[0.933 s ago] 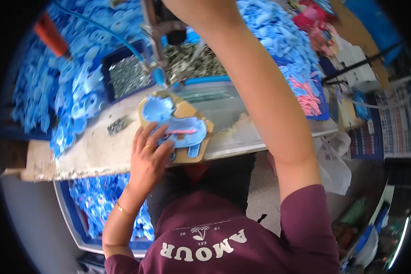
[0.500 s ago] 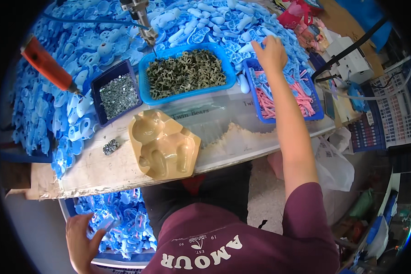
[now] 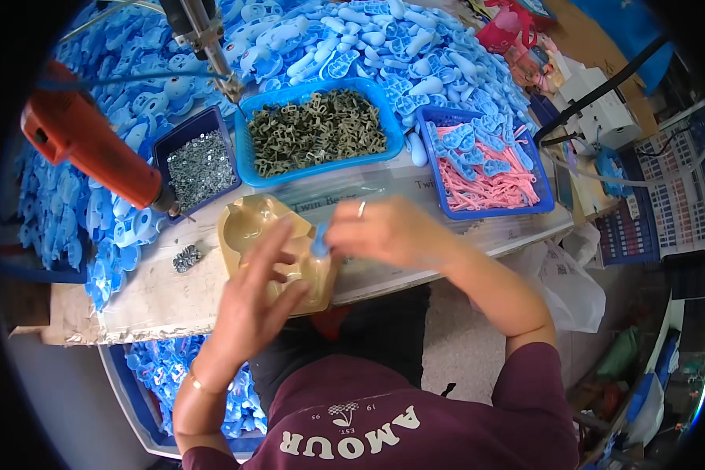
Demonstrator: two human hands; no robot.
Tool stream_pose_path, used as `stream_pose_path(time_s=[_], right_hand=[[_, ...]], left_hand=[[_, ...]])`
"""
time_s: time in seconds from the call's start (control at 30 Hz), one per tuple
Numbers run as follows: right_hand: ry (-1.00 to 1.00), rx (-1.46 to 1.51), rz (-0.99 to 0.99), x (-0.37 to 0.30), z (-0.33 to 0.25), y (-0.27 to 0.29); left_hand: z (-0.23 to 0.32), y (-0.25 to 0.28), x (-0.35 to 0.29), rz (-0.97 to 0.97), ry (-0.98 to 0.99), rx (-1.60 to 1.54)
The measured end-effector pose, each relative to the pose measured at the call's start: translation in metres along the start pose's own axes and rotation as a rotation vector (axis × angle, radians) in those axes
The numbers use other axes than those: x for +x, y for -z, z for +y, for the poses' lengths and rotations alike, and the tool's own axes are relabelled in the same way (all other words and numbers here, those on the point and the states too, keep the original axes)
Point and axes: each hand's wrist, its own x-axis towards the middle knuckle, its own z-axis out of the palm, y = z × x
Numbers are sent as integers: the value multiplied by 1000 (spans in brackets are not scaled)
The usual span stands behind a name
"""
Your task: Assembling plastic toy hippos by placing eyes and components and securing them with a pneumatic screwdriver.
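A blue part (image 3: 319,240) is pinched by the right hand (image 3: 388,227) over the right of the mould (image 3: 247,222); the left hand (image 3: 258,294) is spread over its middle; likely light and stiff, the part is best edge-gripped.

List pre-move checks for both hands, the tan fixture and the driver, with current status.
1. Right hand grip on the small blue part: ok, fingers pinch it.
2. Left hand unloaded: ok, fingers spread over the tan fixture, nothing visible in them.
3. Blue part touching fixture: cannot tell, fingers and blur hide it.
4. Orange driver apart from both hands: ok, off to the left.
5. Metal clips stocked: ok, heaped in the light-blue tray.
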Motion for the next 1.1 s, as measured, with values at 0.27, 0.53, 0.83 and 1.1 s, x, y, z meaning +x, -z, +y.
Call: stream_pose_path(time_s=[0.27,0.53,0.83,1.1], right_hand=[[-645,187,372,5,99,68],[-503,-982,532,-6,233,120],[-491,-909,674,-13,225,166],[-698,-105,347,5,144,128]], left_hand=[[-28,-17,-5,90,-415,318],[-34,-10,-33,115,-396,429],[-47,-14,-50,108,-439,532],[-50,-26,-45,115,-431,486]])
